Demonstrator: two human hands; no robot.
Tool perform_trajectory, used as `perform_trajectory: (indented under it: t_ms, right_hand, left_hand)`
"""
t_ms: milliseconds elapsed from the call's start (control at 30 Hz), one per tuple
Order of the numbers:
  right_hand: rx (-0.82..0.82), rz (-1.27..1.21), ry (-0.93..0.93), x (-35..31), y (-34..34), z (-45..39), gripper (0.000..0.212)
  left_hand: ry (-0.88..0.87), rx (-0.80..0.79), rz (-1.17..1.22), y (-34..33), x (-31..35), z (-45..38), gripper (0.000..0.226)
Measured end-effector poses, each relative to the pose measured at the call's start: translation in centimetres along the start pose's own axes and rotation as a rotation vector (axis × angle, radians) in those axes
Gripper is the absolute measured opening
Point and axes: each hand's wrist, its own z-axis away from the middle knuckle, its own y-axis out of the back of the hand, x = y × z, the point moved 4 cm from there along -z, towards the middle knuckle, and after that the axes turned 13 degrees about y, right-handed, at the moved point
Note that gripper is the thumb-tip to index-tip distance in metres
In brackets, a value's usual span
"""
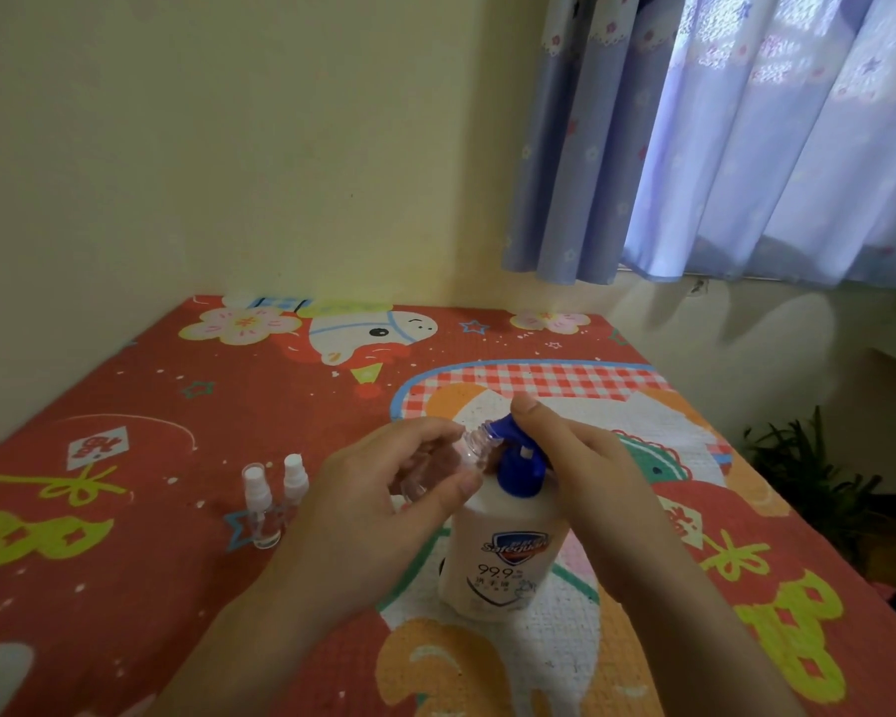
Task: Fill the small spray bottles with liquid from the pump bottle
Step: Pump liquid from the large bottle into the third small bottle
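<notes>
The small clear spray bottle (448, 458) being filled has its cap off and is tipped sideways, its threaded neck brought right up against the blue nozzle (505, 424) of the pump bottle (503, 551), presumably so that whatever comes out goes straight into the narrow opening rather than onto the cloth. The left hand (384, 501) grasps this little bottle around its body, fingers and thumb curled about it, holding it at that slant. The right hand (565, 458) rests on top of the blue pump head, thumb over the nozzle end; it seems placed to press down while also keeping the tall white bottle steady, though how tightly it grips I cannot tell. The pump bottle stands upright on the red patterned cloth (151, 458) in front of the person. To the left, well apart from the hands, two more spray bottles (275, 501) stand upright side by side with their white tops on, apparently empty and probably waiting their turn. Behind are a plain wall and blue curtains (720, 137).
</notes>
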Motion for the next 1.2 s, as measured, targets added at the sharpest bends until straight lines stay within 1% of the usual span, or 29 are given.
perform_trajectory:
  t_ms: [200,300,400,533,633,733,833,933,1067,1200]
  right_hand:
    - [-0.009,0.026,0.034,-0.2,0.0,0.1,0.038]
    - [-0.014,0.027,0.058,-0.3,0.1,0.1,0.031]
    - [-0.01,0.04,0.071,-0.3,0.2,0.1,0.02]
    - [-0.024,0.079,0.099,-0.3,0.2,-0.1,0.017]
    - [-0.025,0.095,0.107,-0.5,0.0,-0.1,0.022]
    - [-0.041,0.099,0.103,-0.6,-0.1,0.0,0.034]
    - [-0.036,0.068,0.046,-0.3,-0.1,0.1,0.044]
    - [-0.016,0.04,0.006,-0.3,-0.2,0.1,0.046]
    - [-0.005,0.022,0.02,-0.4,-0.2,0.1,0.044]
    - [-0.006,0.031,0.013,-0.3,-0.2,0.0,0.048]
  left_hand:
    - [0.003,-0.015,-0.006,0.0,-0.1,-0.1,0.036]
    - [0.012,-0.031,-0.01,0.0,-0.2,-0.2,0.035]
    - [0.026,-0.044,-0.002,-0.1,-0.4,-0.2,0.03]
    - [0.043,-0.059,-0.003,-0.2,-0.5,-0.1,0.024]
    - [0.047,-0.06,-0.002,-0.2,-0.4,-0.1,0.026]
    - [0.04,-0.046,0.025,-0.1,-0.1,0.0,0.034]
    - [0.03,-0.026,0.03,-0.1,0.2,0.1,0.035]
    - [0.025,-0.015,0.016,-0.1,0.3,0.2,0.034]
    - [0.029,-0.016,0.012,-0.2,0.5,0.2,0.036]
    - [0.032,-0.016,0.007,-0.2,0.5,0.2,0.037]
